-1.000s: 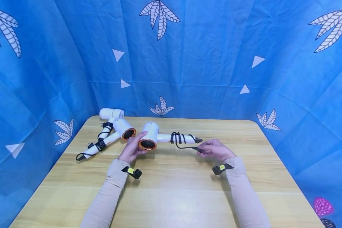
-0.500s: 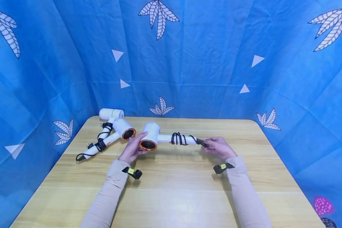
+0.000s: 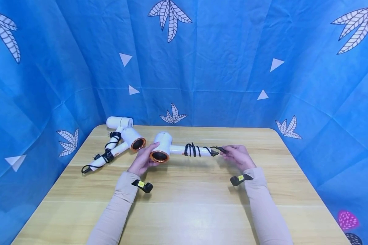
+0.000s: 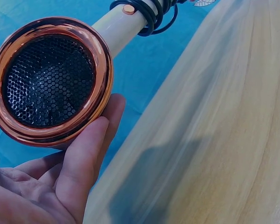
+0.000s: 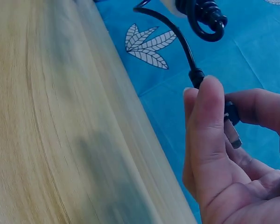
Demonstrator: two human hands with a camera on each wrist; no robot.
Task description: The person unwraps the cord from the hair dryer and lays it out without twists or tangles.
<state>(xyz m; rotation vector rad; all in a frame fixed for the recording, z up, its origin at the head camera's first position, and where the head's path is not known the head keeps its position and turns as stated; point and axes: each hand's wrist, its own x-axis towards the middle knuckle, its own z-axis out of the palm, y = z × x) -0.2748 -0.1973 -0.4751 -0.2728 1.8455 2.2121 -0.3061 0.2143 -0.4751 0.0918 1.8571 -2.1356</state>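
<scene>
A white hair dryer [image 3: 163,140] with a copper-coloured ring and dark mesh is held just above the table, its handle pointing right. My left hand [image 3: 143,160] grips its head from the left; in the left wrist view the fingers curl under the ring [image 4: 105,88]. Black cord [image 3: 191,150] winds loosely round the handle. Beyond the handle's tip, my right hand [image 3: 236,156] pinches the plug at the cord's end. Seen from the right wrist, thumb and fingers close on the black plug [image 5: 231,112], one metal prong showing, while the cord runs up to the handle.
Two more white hair dryers with wound black cords lie at the left: one with a copper ring [image 3: 131,137], and a plain one [image 3: 119,121] behind it. A wooden table [image 3: 184,211] lies below, with a blue patterned curtain [image 3: 227,68] around its back and sides.
My right hand has carried the plug end from below the handle, round its tip, to slightly above it, drifting right. The hanging cord loop has drawn in. My left hand stays nearly still.
</scene>
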